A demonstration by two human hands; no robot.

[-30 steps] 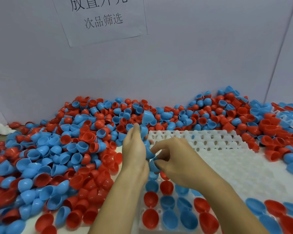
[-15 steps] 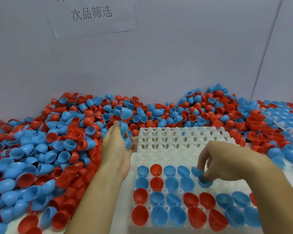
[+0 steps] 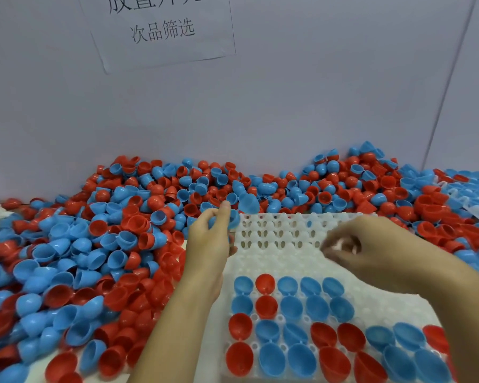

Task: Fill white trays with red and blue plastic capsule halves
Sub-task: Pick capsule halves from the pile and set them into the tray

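Observation:
A white tray [image 3: 288, 261] with many small cups lies in front of me. Its near rows hold red and blue capsule halves [image 3: 291, 308], open side up, and the far rows are bare. My left hand [image 3: 209, 244] is at the tray's left edge and grips a nested stack of blue halves [image 3: 245, 205]. Blurred by motion, my right hand [image 3: 354, 250] hovers above the bare middle of the tray with its fingers curled. I see nothing in it.
A deep pile of loose red and blue halves [image 3: 100, 244] covers the table to the left and along the back wall. Another white tray [image 3: 470, 208], partly buried in halves, lies at the far right. A paper sign [image 3: 161, 29] hangs on the wall.
My right hand took a blue half from the left hand's stack, set it in the tray's fifth column, then lifted away towards the tray's middle without it. The left hand stayed put.

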